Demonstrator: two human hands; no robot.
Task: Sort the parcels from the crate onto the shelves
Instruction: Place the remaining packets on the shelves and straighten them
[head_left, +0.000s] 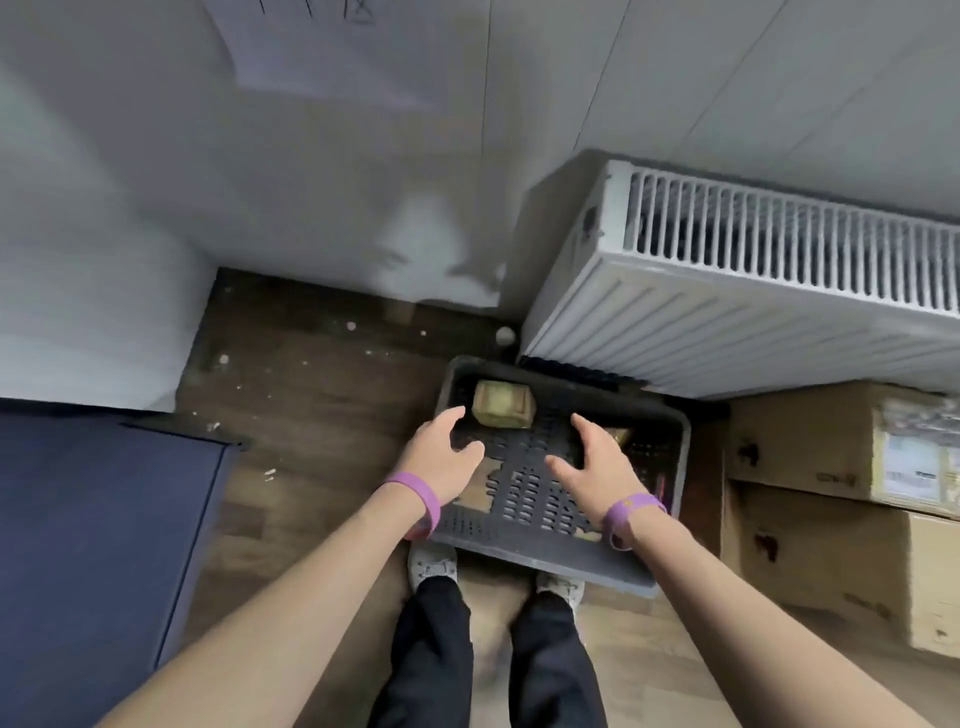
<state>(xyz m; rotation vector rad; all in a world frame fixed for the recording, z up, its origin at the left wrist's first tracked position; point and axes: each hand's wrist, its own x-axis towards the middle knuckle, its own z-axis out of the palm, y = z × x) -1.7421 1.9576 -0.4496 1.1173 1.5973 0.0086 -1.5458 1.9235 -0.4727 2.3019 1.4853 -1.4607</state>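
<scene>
Head view, read left to right. At the far left stands a dark blue cabinet (104, 519) on the wooden floor (311, 395).

My left hand (441, 449) hangs over the left side of the crate (550, 556), fingers spread and loosely extended, gripping nothing; a purple wristband (415, 493) marks the wrist.

The brown parcel (503, 410) lies in the crate's far left corner, just beyond my left fingertips (457, 413) and slightly to their right. Its long axis runs across the crate, side to side, roughly square to my reach. I cannot tell whether a finger touches it.

My right hand (597, 460) hovers over the crate's middle, fingers likewise spread and empty. Behind its fingers shows a sliver of a second parcel (626, 434), mostly hidden.

To the right, a white radiator (753, 291) hangs above the crate's far edge, and cardboard boxes (805, 441) are stacked beside the crate.

The left hand is the nearer to the brown parcel, so I judge that a short forward reach, thumb and fingers closing across the short sides, suits it best. No shelf is in view.
</scene>
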